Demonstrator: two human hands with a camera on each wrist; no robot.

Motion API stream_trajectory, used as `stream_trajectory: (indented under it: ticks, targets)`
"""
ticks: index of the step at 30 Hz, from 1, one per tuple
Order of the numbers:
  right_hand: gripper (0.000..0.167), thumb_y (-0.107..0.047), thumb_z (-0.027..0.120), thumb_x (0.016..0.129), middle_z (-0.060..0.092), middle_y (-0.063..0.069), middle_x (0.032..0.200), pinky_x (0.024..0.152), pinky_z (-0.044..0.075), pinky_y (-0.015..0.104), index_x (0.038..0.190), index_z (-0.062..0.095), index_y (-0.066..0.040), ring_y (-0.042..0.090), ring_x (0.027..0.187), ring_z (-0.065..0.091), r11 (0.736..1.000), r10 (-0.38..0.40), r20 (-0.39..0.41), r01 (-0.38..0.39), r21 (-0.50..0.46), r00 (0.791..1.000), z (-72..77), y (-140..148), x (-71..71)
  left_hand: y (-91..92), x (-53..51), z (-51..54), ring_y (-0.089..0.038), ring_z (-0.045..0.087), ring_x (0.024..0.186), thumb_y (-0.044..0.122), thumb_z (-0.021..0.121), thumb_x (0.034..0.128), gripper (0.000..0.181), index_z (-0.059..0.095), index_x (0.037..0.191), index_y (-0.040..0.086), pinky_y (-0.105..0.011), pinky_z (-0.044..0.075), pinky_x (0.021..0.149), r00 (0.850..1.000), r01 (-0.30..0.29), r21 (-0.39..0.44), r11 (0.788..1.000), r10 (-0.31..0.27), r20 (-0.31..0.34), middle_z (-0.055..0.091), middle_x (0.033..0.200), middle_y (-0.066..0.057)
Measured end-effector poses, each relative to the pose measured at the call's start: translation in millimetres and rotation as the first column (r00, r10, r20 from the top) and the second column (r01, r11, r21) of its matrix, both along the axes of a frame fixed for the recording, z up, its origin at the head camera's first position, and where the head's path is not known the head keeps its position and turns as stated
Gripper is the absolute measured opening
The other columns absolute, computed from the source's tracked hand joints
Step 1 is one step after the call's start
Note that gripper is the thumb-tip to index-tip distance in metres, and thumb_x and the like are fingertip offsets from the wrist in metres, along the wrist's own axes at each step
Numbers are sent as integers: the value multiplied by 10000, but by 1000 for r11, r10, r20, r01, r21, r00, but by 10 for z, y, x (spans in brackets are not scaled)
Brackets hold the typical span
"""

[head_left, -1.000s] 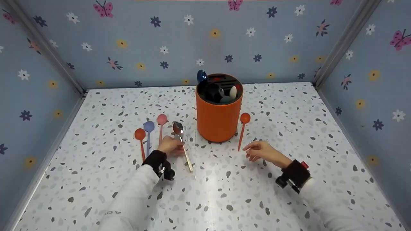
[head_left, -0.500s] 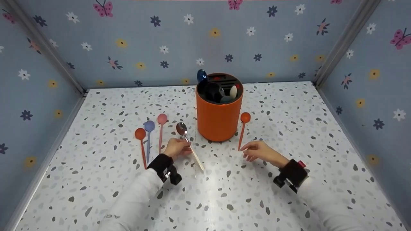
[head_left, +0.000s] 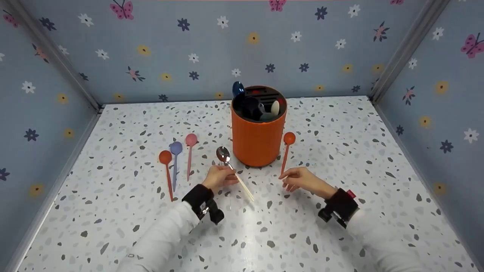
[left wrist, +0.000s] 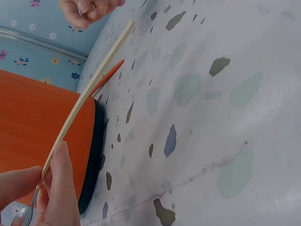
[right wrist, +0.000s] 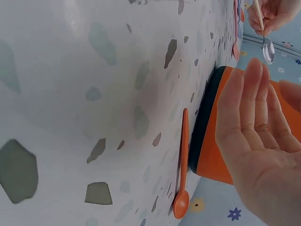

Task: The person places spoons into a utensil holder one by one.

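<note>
My left hand (head_left: 220,177) pinches a spoon (head_left: 245,186) with a shiny metal bowl and a cream handle, lifted off the table. In the left wrist view the thumb and fingers grip the cream handle (left wrist: 77,103) close to the metal part. My right hand (head_left: 304,180) hovers with loosely extended fingers and holds nothing. Its fingertips are near the handle end of an orange spoon (head_left: 286,151) lying on the table. Between and behind the hands stands an orange cylindrical utensil holder (head_left: 258,145) with a slotted black top; a blue spoon (head_left: 238,88) and a cream one (head_left: 275,108) stick out.
To the left a red-orange spoon (head_left: 168,173), a lavender spoon (head_left: 175,166) and a pink spoon (head_left: 190,156) lie side by side on the speckled table (head_left: 124,151). Floral-patterned panels (head_left: 211,49) wall in the back and both sides.
The left hand has carried the metal-bowled spoon to the right, away from the pink spoon and nearer the holder. The right hand has shifted slightly left.
</note>
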State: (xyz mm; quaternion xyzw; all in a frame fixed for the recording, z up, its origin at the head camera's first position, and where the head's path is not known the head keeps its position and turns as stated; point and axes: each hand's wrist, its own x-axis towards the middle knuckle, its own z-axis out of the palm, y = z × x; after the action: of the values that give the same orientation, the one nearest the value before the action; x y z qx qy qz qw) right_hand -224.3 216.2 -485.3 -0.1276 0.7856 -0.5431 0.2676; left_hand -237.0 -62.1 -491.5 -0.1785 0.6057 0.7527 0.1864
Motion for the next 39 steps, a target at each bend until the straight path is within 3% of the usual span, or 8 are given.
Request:
stream_trajectory:
  ticks: [6, 19, 28, 34, 39]
  targets:
    - [306, -87, 508, 867, 625, 143, 870, 724, 530, 387, 1107, 530, 103, 204, 748, 608, 1000, 3, 0, -3, 1, 1000, 6, -84, 12, 111, 47, 11, -228, 600, 695, -104, 480, 835, 245, 438, 1064, -178, -346, 535, 732, 1000, -26, 74, 997, 27, -13, 481, 1083, -357]
    - [325, -83, 517, 867, 612, 124, 859, 718, 537, 360, 1107, 511, 136, 175, 740, 602, 998, 37, 51, -34, -54, 998, -40, -272, 57, 276, 160, 49, -192, 595, 669, -79, 477, 846, 176, 456, 1004, -152, -337, 532, 744, 999, -38, 113, 993, 42, -34, 537, 867, -214]
    - [298, -106, 573, 845, 629, 146, 920, 741, 507, 478, 1081, 576, 76, 204, 767, 623, 996, 56, 108, -48, -74, 993, -28, -359, 110, 379, 229, 18, -193, 599, 664, -81, 471, 850, 92, 452, 935, -111, -345, 533, 736, 995, -54, 147, 988, 64, -70, 517, 780, -144]
    - [277, -125, 582, 851, 603, 230, 981, 742, 505, 476, 1071, 602, 40, 255, 812, 616, 995, 64, 127, -53, -87, 990, -54, -357, 116, 405, 267, 39, -181, 600, 648, -94, 477, 837, 83, 455, 917, -106, -344, 535, 728, 993, -62, 152, 986, 76, -87, 525, 758, -129]
    - [278, -84, 572, 850, 577, 306, 983, 741, 493, 500, 1076, 586, 78, 196, 738, 609, 995, 69, 127, -58, -85, 990, 29, -378, 163, 418, 290, 54, -177, 597, 657, -88, 470, 844, 88, 448, 926, -114, -346, 532, 738, 993, -51, 155, 987, 68, -102, 523, 766, -132]
